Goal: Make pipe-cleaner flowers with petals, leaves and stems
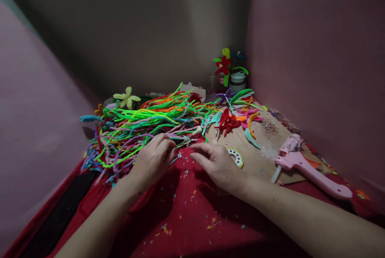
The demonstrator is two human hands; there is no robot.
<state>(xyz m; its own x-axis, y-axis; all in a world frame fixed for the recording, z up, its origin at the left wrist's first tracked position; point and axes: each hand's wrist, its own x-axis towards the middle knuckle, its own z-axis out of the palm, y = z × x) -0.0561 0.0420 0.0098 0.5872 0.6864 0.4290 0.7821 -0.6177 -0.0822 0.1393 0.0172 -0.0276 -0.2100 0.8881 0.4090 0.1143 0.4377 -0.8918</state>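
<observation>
My left hand (155, 155) is closed in a pinch at the front edge of a heap of pipe cleaners (144, 123). What its fingers hold is hidden; thin wire-like stems (184, 143) with pale tips show just beyond them. My right hand (221, 165) faces it across a small gap, thumb and forefinger apart, with nothing visible between them. Close by that hand, a roll of tape (236, 157) with a yellow rim and white core lies partly covered.
A pink glue gun (306, 165) rests on cardboard (255, 159) at the right. Red and other coloured pipe-cleaner flower pieces (227, 122) lie behind the tape. Finished flowers (223, 65) stand by a lidded container (237, 81). Scraps dot the red cloth (186, 218).
</observation>
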